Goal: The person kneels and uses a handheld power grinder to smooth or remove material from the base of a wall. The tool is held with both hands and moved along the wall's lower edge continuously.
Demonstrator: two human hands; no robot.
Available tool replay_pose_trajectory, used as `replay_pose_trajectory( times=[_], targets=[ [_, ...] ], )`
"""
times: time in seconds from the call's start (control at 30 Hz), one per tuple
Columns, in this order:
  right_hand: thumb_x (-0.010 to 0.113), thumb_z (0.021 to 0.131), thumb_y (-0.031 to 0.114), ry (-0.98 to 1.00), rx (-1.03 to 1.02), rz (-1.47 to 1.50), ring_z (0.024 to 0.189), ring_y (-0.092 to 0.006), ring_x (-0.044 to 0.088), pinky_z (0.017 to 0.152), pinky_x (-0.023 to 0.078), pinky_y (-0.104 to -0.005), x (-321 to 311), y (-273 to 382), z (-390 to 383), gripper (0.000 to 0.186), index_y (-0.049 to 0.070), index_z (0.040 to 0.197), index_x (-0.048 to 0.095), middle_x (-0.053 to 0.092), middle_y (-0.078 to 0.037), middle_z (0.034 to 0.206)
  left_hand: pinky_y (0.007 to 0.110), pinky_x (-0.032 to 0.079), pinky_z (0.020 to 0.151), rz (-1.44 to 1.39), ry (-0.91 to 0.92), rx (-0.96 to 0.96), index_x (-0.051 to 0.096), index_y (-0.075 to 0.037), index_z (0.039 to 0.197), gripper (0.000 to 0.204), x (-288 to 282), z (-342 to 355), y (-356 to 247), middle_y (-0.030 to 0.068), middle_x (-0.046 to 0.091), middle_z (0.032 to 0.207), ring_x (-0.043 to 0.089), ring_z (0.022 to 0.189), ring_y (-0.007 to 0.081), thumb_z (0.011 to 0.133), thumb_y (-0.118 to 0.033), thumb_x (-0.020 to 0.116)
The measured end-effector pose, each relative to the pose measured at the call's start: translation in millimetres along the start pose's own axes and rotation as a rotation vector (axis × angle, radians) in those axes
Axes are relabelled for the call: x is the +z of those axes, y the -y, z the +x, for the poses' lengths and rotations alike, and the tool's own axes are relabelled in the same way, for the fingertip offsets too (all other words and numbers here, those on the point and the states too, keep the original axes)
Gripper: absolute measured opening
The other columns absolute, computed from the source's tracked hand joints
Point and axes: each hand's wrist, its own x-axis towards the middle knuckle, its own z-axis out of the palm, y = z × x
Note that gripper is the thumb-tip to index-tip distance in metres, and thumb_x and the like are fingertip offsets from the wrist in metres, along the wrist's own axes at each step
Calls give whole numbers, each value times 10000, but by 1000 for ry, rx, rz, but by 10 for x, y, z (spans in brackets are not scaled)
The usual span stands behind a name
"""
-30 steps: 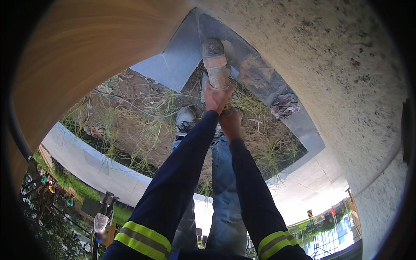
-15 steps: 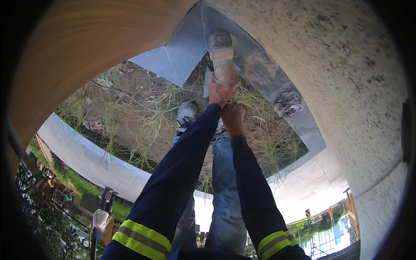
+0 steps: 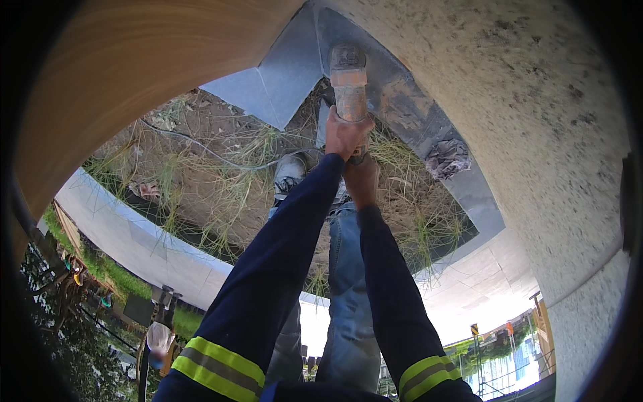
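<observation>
A dusty, orange-and-grey angle grinder [image 3: 351, 100] points away from me, its head over the grey stone slab [image 3: 395, 77] in the far corner. My left hand [image 3: 344, 136] is wrapped round the middle of its body. Closer to me, my right hand [image 3: 362, 181] grips the rear end, its fingers partly hidden. The grinder's disc cannot be made out under the head. Brownish dust or residue lies on the slab to the right of the tool.
A crumpled rag [image 3: 448, 159] lies on the slab at the right. A cable [image 3: 221, 161] crosses the grassy soil [image 3: 221, 194] near my shoe [image 3: 290, 173]. A speckled wall [image 3: 536, 134] rises on the right, a smooth brown one [image 3: 134, 74] on the left. A pale curb [image 3: 147, 224] runs behind me.
The grinder's head has shifted slightly to the right and a little farther away. Both hands keep their hold on it.
</observation>
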Motion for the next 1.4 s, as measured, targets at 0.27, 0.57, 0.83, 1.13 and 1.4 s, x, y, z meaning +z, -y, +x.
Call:
replay_pose_trajectory(
  times=[0.27, 0.57, 0.83, 1.13, 1.4],
  targets=[
    [799, 897, 261, -97, -43, 17, 854, -366, 781, 731, 548, -457, 50, -149, 37, 369, -68, 1020, 683, 762, -232, 881, 385, 601, 866, 98, 32, 64, 555, 56, 1268, 736, 82, 64, 108, 184, 746, 1123, 747, 958, 259, 690, -233, 908],
    [802, 895, 264, -58, -30, -57, 905, -395, 784, 727, 553, -453, 93, 4, -27, 373, -67, 1022, 688, 761, -245, 880, 368, 597, 870, 47, -8, -26, 541, 58, 1277, 679, -89, 23, 27, 172, 743, 1121, 738, 963, 239, 727, -115, 901],
    [762, 903, 307, -41, -2, 13, 980, -504, 723, 797, 548, -553, 62, 16, 11, 386, -12, 1106, 682, 750, -298, 978, 380, 596, 897, -5, 60, 28, 525, 51, 1307, 709, 3, 29, -69, 174, 734, 1175, 736, 1020, 251, 724, -93, 902],
    [765, 904, 313, -11, -16, -32, 986, -502, 723, 802, 549, -555, 137, -195, -33, 401, -29, 1096, 684, 755, -291, 973, 385, 597, 896, 111, 21, -28, 554, 59, 1291, 723, -106, -15, 164, 194, 735, 1179, 745, 1009, 273, 716, -206, 902],
    [769, 891, 346, -24, -8, 96, 998, -502, 725, 811, 548, -550, 120, 14, 47, 420, -16, 1089, 695, 755, -290, 982, 373, 591, 926, 96, 34, 61, 542, 80, 1303, 761, -31, 105, 7, 190, 739, 1179, 746, 1010, 274, 702, -204, 912]
  ],
)
